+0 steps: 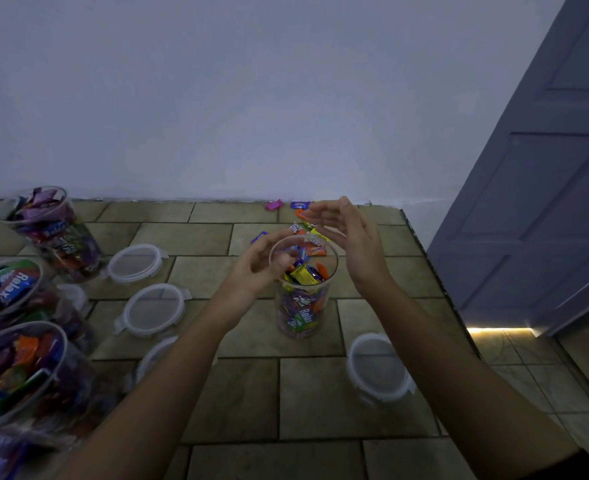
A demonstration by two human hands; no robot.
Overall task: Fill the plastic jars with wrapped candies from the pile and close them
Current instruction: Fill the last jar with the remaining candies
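A clear plastic jar [301,299] stands open on the tiled floor, mostly filled with colourful wrapped candies. My left hand [258,268] curls against the jar's left rim, its fingers blurred over the mouth; whether it holds a candy I cannot tell. My right hand [352,244] hovers flat and open just right of the rim, holding nothing. A few loose candies [298,216] remain on the floor behind the jar near the wall. A lid [378,368] lies to the right front of the jar.
Three filled open jars [52,233] [12,292] [19,372] stand at the left. Clear lids [135,263] [154,310] lie between them and the middle jar. A white wall runs behind; a grey door [542,202] stands at the right.
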